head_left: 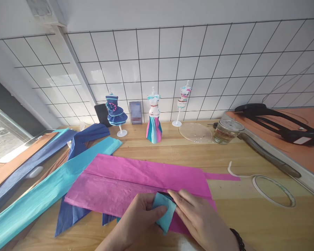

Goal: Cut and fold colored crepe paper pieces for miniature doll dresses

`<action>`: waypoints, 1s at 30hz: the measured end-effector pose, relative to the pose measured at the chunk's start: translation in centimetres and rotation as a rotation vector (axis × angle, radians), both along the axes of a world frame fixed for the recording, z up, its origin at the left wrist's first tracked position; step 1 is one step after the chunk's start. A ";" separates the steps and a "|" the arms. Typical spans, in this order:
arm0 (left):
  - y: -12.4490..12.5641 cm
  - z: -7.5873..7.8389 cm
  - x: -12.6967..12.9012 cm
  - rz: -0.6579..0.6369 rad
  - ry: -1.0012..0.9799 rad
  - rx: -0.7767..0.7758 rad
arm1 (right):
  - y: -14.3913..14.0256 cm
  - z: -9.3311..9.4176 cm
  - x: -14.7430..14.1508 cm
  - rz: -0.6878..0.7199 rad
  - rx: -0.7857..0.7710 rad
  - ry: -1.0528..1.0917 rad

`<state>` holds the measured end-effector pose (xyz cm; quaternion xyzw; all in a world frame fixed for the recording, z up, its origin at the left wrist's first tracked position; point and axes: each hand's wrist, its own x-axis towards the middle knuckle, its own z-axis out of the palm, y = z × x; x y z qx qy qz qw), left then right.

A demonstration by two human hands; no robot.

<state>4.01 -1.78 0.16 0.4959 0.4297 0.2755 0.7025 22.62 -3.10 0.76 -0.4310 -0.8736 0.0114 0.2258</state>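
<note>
My left hand (pixel 137 218) pinches a small folded piece of turquoise crepe paper (pixel 165 212) near the table's front edge. My right hand (pixel 199 218) holds the same piece from the right, fingers on its upper edge, where something dark shows beneath. Both hands rest over a large pink crepe paper sheet (pixel 136 181) spread on the wooden table (pixel 246 212). A thin pink strip (pixel 222 176) lies at the sheet's right.
Long turquoise (pixel 42 195), dark blue (pixel 23 167) and brown paper strips lie at left. Three small mannequins in paper dresses (pixel 154 120) stand by the tiled wall. A clear lid (pixel 195 132), glass jar (pixel 226 130), tape roll (pixel 273 190) and an orange board with a black strap (pixel 285 127) lie right.
</note>
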 end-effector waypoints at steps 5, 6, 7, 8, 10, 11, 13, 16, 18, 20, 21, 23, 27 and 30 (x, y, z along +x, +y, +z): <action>0.1 -0.2 0.0 0.004 0.013 0.009 | -0.1 0.0 0.0 -0.008 0.016 0.003; 0.1 -0.2 0.0 0.004 0.027 0.018 | -0.1 -0.1 0.0 -0.011 0.019 0.009; 0.0 -0.2 0.0 0.002 0.036 0.024 | -0.1 -0.1 0.0 -0.019 0.014 0.028; 0.0 -0.1 0.0 -0.003 0.039 0.026 | -0.1 -0.2 0.0 -0.034 -0.010 0.062; 0.0 0.0 0.0 -0.010 0.034 0.022 | 0.1 -0.2 0.1 -0.081 -0.141 0.193; -0.1 0.1 -0.1 -0.011 0.030 0.022 | 0.2 -0.1 0.1 -0.110 -0.248 0.290; -0.1 0.3 -0.1 -0.008 0.028 0.026 | 0.4 0.1 0.1 -0.170 -0.520 0.506; 0.0 0.4 0.0 -0.019 0.011 0.031 | 0.6 0.5 0.1 -0.245 -0.871 0.755; 0.0 0.3 0.0 -0.032 -0.024 0.018 | 0.6 0.5 0.0 -0.257 -0.963 0.836; 0.0 0.2 0.1 -0.038 -0.066 0.005 | 0.4 0.2 -0.3 -0.233 -0.992 0.876; 0.0 0.1 0.2 -0.042 -0.082 0.001 | 0.3 0.1 -0.4 -0.215 -1.010 0.893; -0.1 -0.1 0.3 -0.044 -0.097 0.010 | 0.2 -0.3 -0.6 -0.181 -1.046 0.931; -0.2 -0.1 0.2 -0.055 -0.081 0.011 | 0.6 -0.7 -0.6 -0.164 -0.987 0.978; -0.2 0.0 0.0 -0.051 -0.039 -0.033 | 1.0 -0.5 -0.1 -0.212 -0.915 0.985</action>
